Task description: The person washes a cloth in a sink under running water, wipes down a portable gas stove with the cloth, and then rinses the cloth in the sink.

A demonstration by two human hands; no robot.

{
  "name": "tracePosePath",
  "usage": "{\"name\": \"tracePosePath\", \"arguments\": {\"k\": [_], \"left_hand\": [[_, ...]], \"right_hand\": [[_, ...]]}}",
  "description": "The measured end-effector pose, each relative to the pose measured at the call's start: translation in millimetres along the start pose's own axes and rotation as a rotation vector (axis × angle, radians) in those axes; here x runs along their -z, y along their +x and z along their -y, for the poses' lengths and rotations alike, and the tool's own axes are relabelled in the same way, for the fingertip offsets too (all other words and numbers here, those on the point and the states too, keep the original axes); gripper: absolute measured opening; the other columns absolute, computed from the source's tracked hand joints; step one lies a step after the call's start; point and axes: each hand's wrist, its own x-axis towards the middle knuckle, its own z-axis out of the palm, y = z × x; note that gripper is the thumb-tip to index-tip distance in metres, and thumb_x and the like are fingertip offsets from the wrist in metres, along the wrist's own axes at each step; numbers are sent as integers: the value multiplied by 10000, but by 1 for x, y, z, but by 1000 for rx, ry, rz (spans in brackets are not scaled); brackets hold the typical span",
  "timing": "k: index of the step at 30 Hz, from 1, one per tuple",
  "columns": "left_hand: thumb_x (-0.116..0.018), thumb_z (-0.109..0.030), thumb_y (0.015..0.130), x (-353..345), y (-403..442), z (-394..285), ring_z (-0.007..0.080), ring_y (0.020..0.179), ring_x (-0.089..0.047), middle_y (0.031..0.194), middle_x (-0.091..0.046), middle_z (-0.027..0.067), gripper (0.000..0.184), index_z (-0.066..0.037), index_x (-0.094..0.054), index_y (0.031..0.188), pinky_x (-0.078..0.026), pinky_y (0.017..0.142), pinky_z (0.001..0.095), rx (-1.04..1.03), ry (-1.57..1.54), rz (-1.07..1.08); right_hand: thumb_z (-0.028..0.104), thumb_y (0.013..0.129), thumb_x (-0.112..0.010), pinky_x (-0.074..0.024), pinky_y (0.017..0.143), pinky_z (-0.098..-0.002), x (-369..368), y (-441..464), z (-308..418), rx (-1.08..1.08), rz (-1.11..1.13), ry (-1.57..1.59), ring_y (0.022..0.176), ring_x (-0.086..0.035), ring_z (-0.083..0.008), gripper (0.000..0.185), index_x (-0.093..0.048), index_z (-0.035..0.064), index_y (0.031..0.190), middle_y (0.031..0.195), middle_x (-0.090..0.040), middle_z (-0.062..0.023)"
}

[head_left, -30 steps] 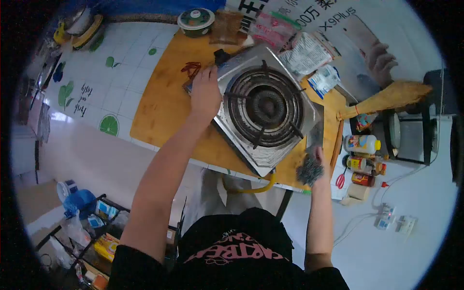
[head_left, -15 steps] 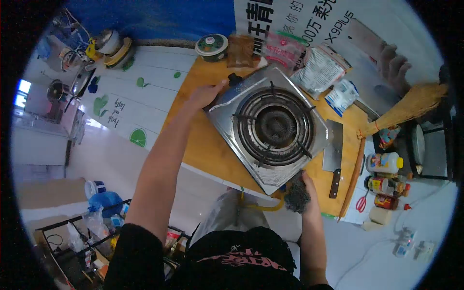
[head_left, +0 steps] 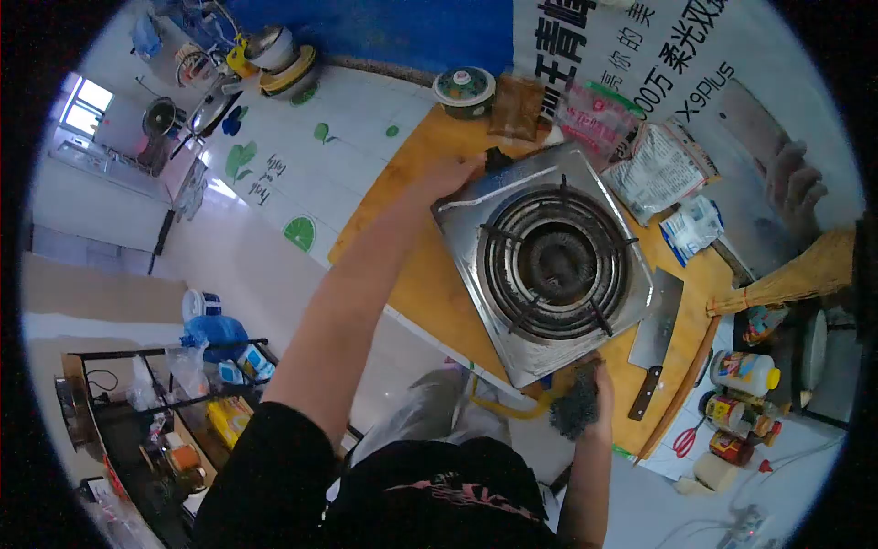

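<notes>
A square metal gas stove (head_left: 560, 265) with a round burner and black pan supports sits askew on the wooden board (head_left: 412, 274). My left hand (head_left: 455, 174) is at its far left edge, beside a black knob (head_left: 497, 159); the fingers look curled on the edge, their tips partly hidden. Close to the stove's near right side, my right hand (head_left: 602, 389) grips a dark steel wool scrubber (head_left: 574, 404). A yellow hose (head_left: 503, 408) runs below the stove's front corner. The cleaver (head_left: 657, 320) lies just right of the stove, its dark handle toward me.
Behind the stove are a lidded pot (head_left: 464, 91), a brown packet (head_left: 517, 107) and several plastic bags (head_left: 658, 169). A straw broom (head_left: 786, 270), condiment jars (head_left: 729, 414) and red scissors (head_left: 685, 442) are at the right. A black rack (head_left: 165, 350) stands lower left.
The view has turned, shifting the scene rightward and down. My right hand with the steel wool has drawn slightly away from the stove's front corner. My left hand stays at the stove edge.
</notes>
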Motion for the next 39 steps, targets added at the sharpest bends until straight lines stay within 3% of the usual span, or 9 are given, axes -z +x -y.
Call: {"name": "tracePosePath", "arguments": {"k": [2, 6, 8, 12, 13, 14, 15, 17, 39], "left_hand": [[-462, -506, 867, 18, -56, -51, 275, 918, -586, 959, -624, 139, 481, -81, -642, 1003, -427, 837, 358, 62, 346, -257], [-586, -239, 848, 0, -156, -52, 266, 932, -581, 952, -620, 136, 254, -54, -624, 1019, -440, 830, 363, -331, 193, -577], [-609, -194, 837, -11, -203, -52, 218, 957, -580, 962, -627, 107, 257, -44, -613, 1046, -433, 861, 344, -306, 54, -401], [-600, -179, 846, -12, -267, -67, 194, 1069, -533, 1091, -598, 75, 320, -57, -571, 1140, -408, 915, 335, -114, -462, -32], [-613, -167, 840, -2, -280, -77, 192, 1113, -501, 1162, -557, 67, 394, -62, -515, 1207, -396, 936, 329, -73, -610, 38], [-626, -155, 834, 9, -291, -81, 189, 1157, -468, 1233, -515, 59, 479, -67, -459, 1274, -385, 958, 322, -36, -753, 106], [-626, -155, 834, 22, -300, -81, 189, 1157, -468, 1233, -515, 59, 479, -67, -459, 1274, -385, 958, 322, -47, -759, 97], [-671, -119, 799, 51, -316, -70, 193, 1206, -421, 1341, -410, 53, 663, -73, -326, 1364, -359, 990, 320, -145, -841, 171], [-760, -99, 712, 451, -400, 197, 171, 1071, -509, 1176, -505, 93, 698, 31, -378, 1282, -413, 939, 299, -84, -946, -495]], "right_hand": [[401, 889, -499, -508, 728, -330, 21, -11, 17, -7, -81, -100, 887, -589, -207, 510, -471, 14, 1219, 1056, -573, -110], [330, 900, -500, -489, 592, -265, -4, -24, 38, 294, -172, -192, 709, -586, -156, 353, -511, 15, 1057, 863, -583, -75], [239, 910, -469, -482, 625, -275, -45, -33, 53, 386, -179, -236, 728, -578, -165, 265, -504, 2, 1023, 859, -571, -69], [160, 888, -523, -418, 877, -300, -125, -4, 26, 392, 79, -112, 1006, -514, -185, 375, -476, -23, 1212, 1125, -543, -86], [319, 887, -517, -489, 697, -293, -183, -21, 32, 334, 234, -28, 824, -572, -155, 358, -519, 44, 1116, 1002, -579, -56], [155, 893, -526, -438, 810, -259, -179, -3, 4, 304, 169, 13, 909, -529, -133, 327, -500, 12, 1185, 1050, -568, -48], [353, 882, -535, -488, 678, -276, -204, 6, -7, 343, 252, -101, 755, -575, -146, 364, -526, 36, 1063, 909, -584, -53], [336, 875, -556, -494, 689, -277, -263, -10, -25, 328, 398, 3, 762, -580, -146, 356, -525, 27, 1050, 902, -588, -55], [135, 866, -571, -422, 687, -212, -719, -32, -324, -47, 782, -427, 779, -514, -66, 125, -569, 54, 962, 859, -574, 16]]}}
